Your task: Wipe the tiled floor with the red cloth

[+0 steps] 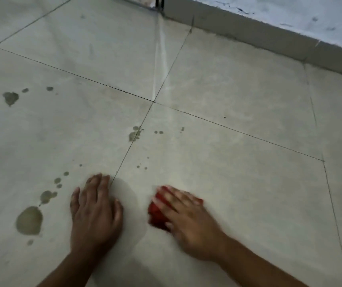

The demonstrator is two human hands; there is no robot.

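The red cloth (157, 214) lies bunched on the pale tiled floor (228, 162) near the bottom centre. My right hand (186, 220) presses flat on top of it with straight fingers, blurred by motion; most of the cloth is hidden under the palm. My left hand (96, 212) rests flat on the floor just left of the cloth, fingers straight, over a grout line. A faint damp patch (128, 195) shows on the tile between the two hands.
Dark wet spots dot the floor: a large blot (29, 220) at lower left, a trail (48, 196) above it, a patch (10, 98) at far left and a splash (134, 135) on the centre grout line. A grey skirting (248, 36) and wall run along the upper right.
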